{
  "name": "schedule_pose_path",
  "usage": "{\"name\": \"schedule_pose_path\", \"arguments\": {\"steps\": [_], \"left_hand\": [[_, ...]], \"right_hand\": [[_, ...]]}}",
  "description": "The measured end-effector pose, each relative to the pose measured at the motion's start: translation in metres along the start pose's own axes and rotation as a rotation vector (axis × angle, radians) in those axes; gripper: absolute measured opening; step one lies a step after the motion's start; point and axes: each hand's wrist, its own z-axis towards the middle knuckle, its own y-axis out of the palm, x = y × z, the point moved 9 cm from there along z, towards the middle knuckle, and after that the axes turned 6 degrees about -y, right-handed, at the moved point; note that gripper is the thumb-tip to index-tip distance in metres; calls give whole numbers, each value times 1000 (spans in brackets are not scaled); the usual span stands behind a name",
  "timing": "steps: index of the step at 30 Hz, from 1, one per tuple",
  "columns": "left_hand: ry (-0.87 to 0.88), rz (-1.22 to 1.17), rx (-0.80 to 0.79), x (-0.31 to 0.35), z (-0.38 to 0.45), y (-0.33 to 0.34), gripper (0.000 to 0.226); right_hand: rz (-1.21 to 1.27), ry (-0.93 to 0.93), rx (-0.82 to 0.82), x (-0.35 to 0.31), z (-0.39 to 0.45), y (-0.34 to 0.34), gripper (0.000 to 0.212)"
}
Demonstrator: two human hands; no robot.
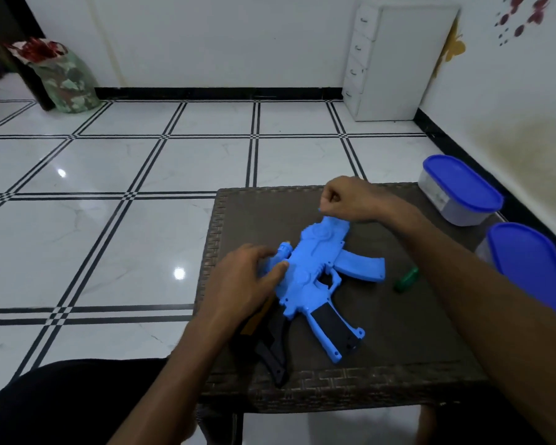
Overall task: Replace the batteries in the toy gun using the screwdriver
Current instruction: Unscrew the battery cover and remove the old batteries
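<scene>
Early on, I'd judge: left hand (247,277) lies flat on the toy gun (315,277), right hand (350,199) grips its far end, screwdriver (406,279) unused

Blue toy gun (305,277) — green screwdriver (406,279), brown woven table (408,332)

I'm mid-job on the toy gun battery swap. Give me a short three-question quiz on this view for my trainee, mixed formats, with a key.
1. True or false: the green-handled screwdriver is held in the right hand.
2. Which hand rests with fingers extended on the barrel side of the blue plastic toy gun? A) left hand B) right hand C) neither
3. Fill in: both clear plastic containers at the dark woven table's right edge have ____ lids.

Key:
1. False; the screwdriver lies on the table right of the gun, untouched. The right hand is curled at the gun's far end.
2. A
3. Blue
</scene>
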Motion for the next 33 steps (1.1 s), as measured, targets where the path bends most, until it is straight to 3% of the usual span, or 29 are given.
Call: {"name": "schedule_pose_path", "arguments": {"steps": [6, 12, 20, 26, 29, 33], "left_hand": [[100, 56, -4, 23, -4, 22, 52], [75, 64, 7, 24, -8, 24, 51], [54, 122, -20, 24, -6, 23, 62], [41, 186, -17, 23, -1, 22, 59], [32, 179, -6, 21, 0, 21, 60], [43, 179, 22, 21, -3, 21, 61]], "right_hand": [[-98, 251, -107, 94, -72, 7, 14], [-137, 289, -110, 116, -79, 25, 7], [-165, 254, -12, 115, -84, 12, 8], [-11, 236, 192, 86, -123, -5, 10], [166, 211, 65, 52, -141, 29, 13], [253, 178, -86, 10, -157, 84, 43]]}}
